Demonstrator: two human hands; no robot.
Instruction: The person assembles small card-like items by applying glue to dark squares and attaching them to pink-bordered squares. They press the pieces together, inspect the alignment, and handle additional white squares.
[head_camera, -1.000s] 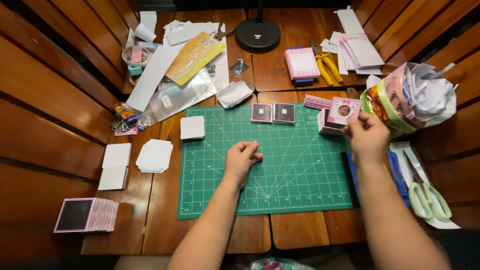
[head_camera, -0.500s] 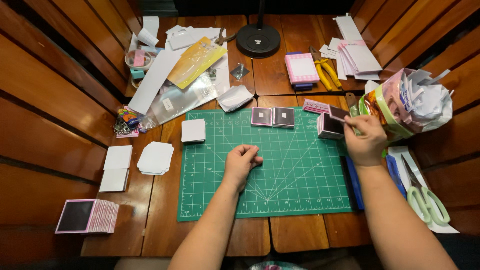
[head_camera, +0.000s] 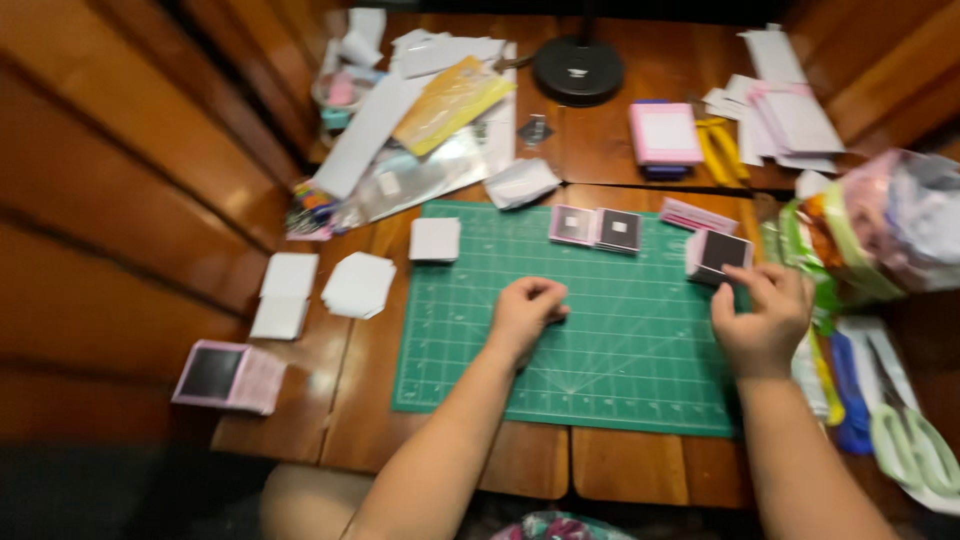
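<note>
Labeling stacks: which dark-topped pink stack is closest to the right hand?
The stack at the mat's right edge, at the right hand's fingertips; the others lie farther left.

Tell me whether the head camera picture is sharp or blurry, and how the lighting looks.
Head view: motion blur smears everything, worst at the scissors and bags on the right; warm light gives glare on the wooden table; lower left corner falls into dark shadow.

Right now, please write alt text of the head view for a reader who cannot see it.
Two bare hands rest on a green cutting mat: the left hand curled, the right hand touching a stack of pink-edged dark cards. Paper scraps and scissors surround it.
</note>
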